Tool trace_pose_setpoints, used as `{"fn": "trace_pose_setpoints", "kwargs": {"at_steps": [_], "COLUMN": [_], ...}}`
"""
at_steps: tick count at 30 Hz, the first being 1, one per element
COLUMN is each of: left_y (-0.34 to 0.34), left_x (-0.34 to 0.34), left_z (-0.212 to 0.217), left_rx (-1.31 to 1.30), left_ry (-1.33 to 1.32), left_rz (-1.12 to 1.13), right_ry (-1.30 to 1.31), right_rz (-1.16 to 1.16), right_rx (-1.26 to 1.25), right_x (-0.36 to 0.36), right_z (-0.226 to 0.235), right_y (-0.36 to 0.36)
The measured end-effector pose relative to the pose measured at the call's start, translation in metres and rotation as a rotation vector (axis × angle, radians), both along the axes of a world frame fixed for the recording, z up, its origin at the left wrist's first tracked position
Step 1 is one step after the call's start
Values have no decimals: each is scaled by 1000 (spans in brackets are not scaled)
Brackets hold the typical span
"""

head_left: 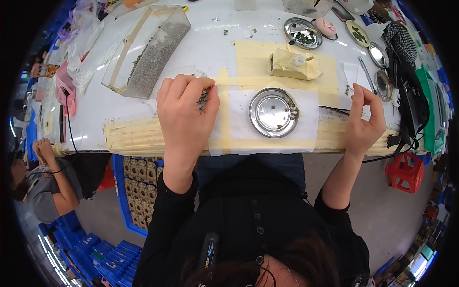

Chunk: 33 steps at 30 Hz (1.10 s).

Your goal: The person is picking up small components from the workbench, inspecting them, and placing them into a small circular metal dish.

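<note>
My left hand (186, 112) is closed with curled fingers at the table's near side, left of a round metal dish. Small grey metal parts (203, 97) show between its thumb and forefinger. The shiny dish (272, 111) lies on white paper, with several small parts along its right side. My right hand (366, 122) is raised to the right of the paper, fingers bent together; what they hold, if anything, is too small to make out. Beside it, dark tweezers (334, 110) lie at the paper's right edge. A few small parts (347, 89) rest near that hand.
A clear bin of grey parts (158, 52) stands at the far left. Behind the dish is a tape-wrapped block (294, 66). Farther right are a metal dish of dark green pieces (303, 33) and a black bag (411, 95). Another person (50, 186) sits at left.
</note>
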<state>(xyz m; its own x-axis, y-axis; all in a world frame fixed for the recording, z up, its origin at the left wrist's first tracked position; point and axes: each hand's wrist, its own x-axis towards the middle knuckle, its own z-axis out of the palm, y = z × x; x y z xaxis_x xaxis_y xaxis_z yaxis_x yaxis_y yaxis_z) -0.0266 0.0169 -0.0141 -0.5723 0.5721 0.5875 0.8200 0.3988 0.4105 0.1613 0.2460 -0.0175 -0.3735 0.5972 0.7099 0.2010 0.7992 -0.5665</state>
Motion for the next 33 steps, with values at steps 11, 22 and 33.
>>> {"fn": "trace_pose_setpoints", "kwargs": {"at_steps": [11,22,33], "left_y": [-8,-8,-10], "left_x": [24,40,47], "left_z": [7,1,3], "left_rx": [416,543,488], "left_ry": [-511,-821,-674], "left_rz": [-267,-565,-485], "right_ry": [-18,-16,51], "right_rz": [554,894,1042], "right_rx": [-204,-1134,-1328], "right_x": [-26,-37,-36], "right_z": [19,25,20], "right_y": [-77,-102,-99]}}
